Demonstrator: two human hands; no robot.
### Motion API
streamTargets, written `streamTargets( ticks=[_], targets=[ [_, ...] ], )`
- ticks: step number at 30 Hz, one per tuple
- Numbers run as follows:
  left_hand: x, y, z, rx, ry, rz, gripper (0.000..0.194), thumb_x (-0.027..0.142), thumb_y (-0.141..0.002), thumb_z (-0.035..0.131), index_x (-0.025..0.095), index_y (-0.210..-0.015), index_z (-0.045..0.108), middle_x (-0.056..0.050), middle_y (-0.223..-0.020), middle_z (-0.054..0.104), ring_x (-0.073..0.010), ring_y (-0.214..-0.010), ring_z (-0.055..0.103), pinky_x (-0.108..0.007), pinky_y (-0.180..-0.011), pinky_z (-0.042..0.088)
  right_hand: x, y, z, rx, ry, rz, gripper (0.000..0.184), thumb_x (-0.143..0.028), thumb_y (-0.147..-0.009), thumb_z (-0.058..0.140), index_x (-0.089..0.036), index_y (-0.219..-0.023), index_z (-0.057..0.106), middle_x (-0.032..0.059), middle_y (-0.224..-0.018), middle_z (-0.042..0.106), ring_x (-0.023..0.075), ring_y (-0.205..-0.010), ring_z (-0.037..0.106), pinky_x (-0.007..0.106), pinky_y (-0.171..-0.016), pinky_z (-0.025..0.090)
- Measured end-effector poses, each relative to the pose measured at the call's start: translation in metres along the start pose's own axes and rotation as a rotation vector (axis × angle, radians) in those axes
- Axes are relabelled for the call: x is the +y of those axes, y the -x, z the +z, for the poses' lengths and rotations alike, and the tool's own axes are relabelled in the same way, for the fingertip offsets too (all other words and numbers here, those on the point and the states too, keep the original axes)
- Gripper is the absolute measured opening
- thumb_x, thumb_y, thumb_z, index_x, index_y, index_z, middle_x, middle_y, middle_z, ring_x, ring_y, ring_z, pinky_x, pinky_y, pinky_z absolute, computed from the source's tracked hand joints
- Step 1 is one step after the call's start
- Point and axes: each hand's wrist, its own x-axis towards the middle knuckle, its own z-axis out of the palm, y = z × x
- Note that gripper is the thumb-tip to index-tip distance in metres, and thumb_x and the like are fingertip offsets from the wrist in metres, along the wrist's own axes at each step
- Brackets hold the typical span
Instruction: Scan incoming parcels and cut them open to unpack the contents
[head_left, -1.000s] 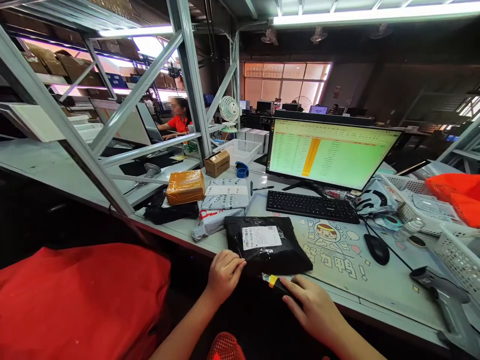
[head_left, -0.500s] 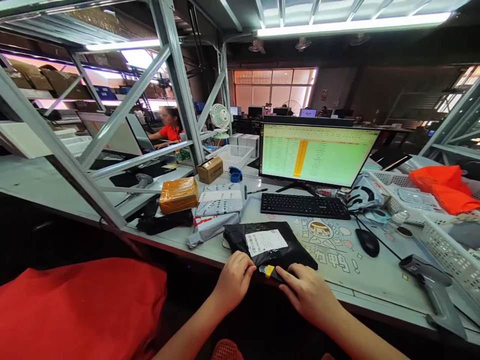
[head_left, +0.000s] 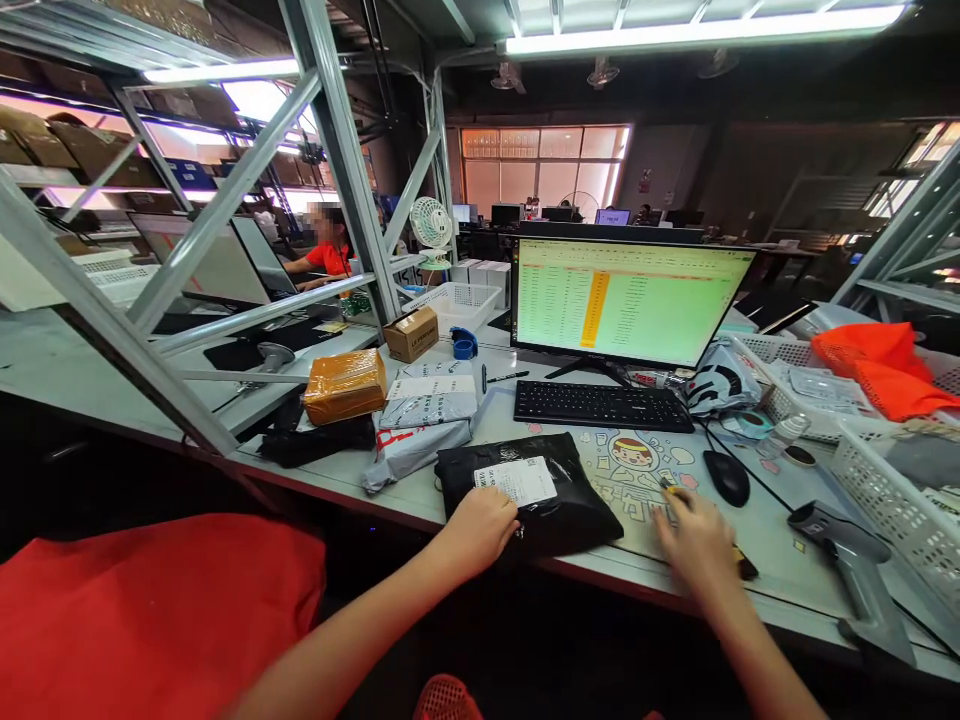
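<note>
A black plastic mailer (head_left: 559, 500) with a white shipping label (head_left: 516, 480) lies on the desk in front of me. My left hand (head_left: 484, 525) rests on its near left corner, fingers curled on the edge beside the label. My right hand (head_left: 697, 540) is to the right of the mailer, over the cartoon desk mat (head_left: 637, 465), and is smeared by motion. Its fingers are closed round a small yellow and black cutter (head_left: 670, 489), whose dark end shows past the wrist.
Behind the mailer are a keyboard (head_left: 600, 405), a monitor (head_left: 630, 300) and a mouse (head_left: 726, 477). Grey parcels (head_left: 427, 410) and an orange-wrapped parcel (head_left: 345, 385) lie left. A barcode scanner (head_left: 855, 560) and white baskets (head_left: 892, 490) stand right. A person sits at the far left; a red bag (head_left: 150, 610) is near left.
My right hand has left the mailer's near edge and swung right over the desk mat with the cutter. My left hand stays on the mailer, which has flattened.
</note>
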Motion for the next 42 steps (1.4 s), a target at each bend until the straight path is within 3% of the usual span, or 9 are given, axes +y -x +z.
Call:
streamTargets(
  ticks=[4, 9, 12, 20, 25, 30, 34, 38, 42],
  targets=[
    [-0.007, -0.015, 0.0, -0.018, 0.071, 0.095, 0.02, 0.022, -0.097, 0.051, 0.018, -0.08, 0.061, -0.004, -0.079, 0.068, -0.0189, -0.075, 0.062, -0.03, -0.068, 0.044, -0.104, 0.022, -0.013, 0.026, -0.425, -0.508, 0.035, -0.025, -0.097, 0.049, -0.017, -0.13, 0.059, 0.0145, -0.133, 0.06, 0.028, -0.125, 0.052, 0.044, -0.103, 0.045],
    [-0.004, -0.02, -0.007, 0.024, 0.059, 0.078, 0.032, 0.021, -0.101, 0.04, 0.018, -0.074, 0.056, -0.002, -0.073, 0.064, -0.0147, -0.066, 0.057, -0.027, -0.062, 0.042, -0.15, 0.016, -0.006, 0.102, -0.438, -0.596, 0.012, -0.025, -0.094, 0.062, -0.019, -0.104, 0.064, 0.0079, -0.103, 0.069, 0.0278, -0.107, 0.056, 0.045, -0.095, 0.038],
    [-0.01, -0.021, -0.011, 0.027, 0.004, 0.101, 0.028, 0.022, -0.098, 0.045, 0.018, -0.073, 0.057, -0.005, -0.073, 0.064, -0.0179, -0.071, 0.059, -0.03, -0.066, 0.043, -0.143, 0.011, -0.001, 0.128, -0.409, -0.7, 0.016, -0.023, -0.093, 0.063, -0.019, -0.078, 0.057, 0.0015, -0.078, 0.062, 0.0212, -0.084, 0.054, 0.04, -0.087, 0.036],
    [-0.066, -0.032, -0.052, 0.041, -0.157, -0.048, 0.024, 0.015, -0.092, 0.046, 0.017, -0.071, 0.059, -0.008, -0.07, 0.06, -0.0226, -0.069, 0.056, -0.035, -0.067, 0.041, -0.084, 0.023, -0.015, 0.068, -0.381, -0.79, 0.023, -0.017, -0.097, 0.051, -0.02, -0.074, 0.05, 0.0002, -0.073, 0.055, 0.0189, -0.077, 0.046, 0.039, -0.088, 0.033],
    [-0.016, -0.032, -0.056, 0.025, -0.126, -0.066, 0.015, 0.028, -0.09, 0.057, 0.016, -0.097, 0.063, -0.011, -0.098, 0.064, -0.0274, -0.093, 0.058, -0.04, -0.081, 0.045, -0.081, 0.019, -0.012, 0.117, -0.454, -0.75, 0.019, -0.019, -0.1, 0.05, -0.018, -0.081, 0.054, 0.0052, -0.091, 0.063, 0.0219, -0.096, 0.053, 0.037, -0.089, 0.033],
    [0.029, -0.026, -0.037, -0.099, -0.053, -0.045, 0.034, 0.031, -0.086, 0.064, 0.02, -0.118, 0.059, -0.012, -0.123, 0.061, -0.0309, -0.109, 0.055, -0.042, -0.088, 0.047, -0.094, 0.027, -0.002, 0.113, -0.53, -0.806, 0.026, -0.02, -0.102, 0.046, -0.019, -0.076, 0.049, -0.0024, -0.07, 0.058, 0.0148, -0.073, 0.052, 0.036, -0.086, 0.03],
    [-0.006, -0.038, -0.041, -0.136, 0.062, -0.26, 0.031, 0.001, -0.078, 0.049, 0.017, -0.1, 0.065, -0.012, -0.107, 0.067, -0.0263, -0.098, 0.061, -0.036, -0.084, 0.047, -0.087, 0.042, 0.005, 0.073, -0.505, -0.746, 0.029, -0.019, -0.103, 0.042, -0.02, -0.074, 0.049, -0.0032, -0.065, 0.057, 0.0132, -0.064, 0.05, 0.034, -0.08, 0.03],
    [-0.054, -0.056, -0.056, -0.057, 0.135, -0.377, 0.038, -0.003, -0.07, 0.047, 0.017, -0.098, 0.064, -0.01, -0.102, 0.07, -0.0239, -0.098, 0.064, -0.033, -0.086, 0.047, -0.066, 0.048, 0.002, 0.028, -0.448, -0.728, 0.032, -0.018, -0.102, 0.04, -0.02, -0.072, 0.048, -0.002, -0.063, 0.057, 0.014, -0.059, 0.048, 0.033, -0.076, 0.033],
    [-0.054, -0.068, -0.053, -0.017, 0.215, -0.412, 0.03, 0.002, -0.071, 0.05, 0.017, -0.091, 0.065, -0.007, -0.095, 0.071, -0.0217, -0.093, 0.064, -0.03, -0.083, 0.047, -0.057, 0.033, -0.017, -0.06, -0.415, -0.654, 0.033, -0.019, -0.103, 0.039, -0.021, -0.072, 0.052, -0.0015, -0.062, 0.058, 0.0149, -0.056, 0.048, 0.033, -0.072, 0.037]
  ],
)
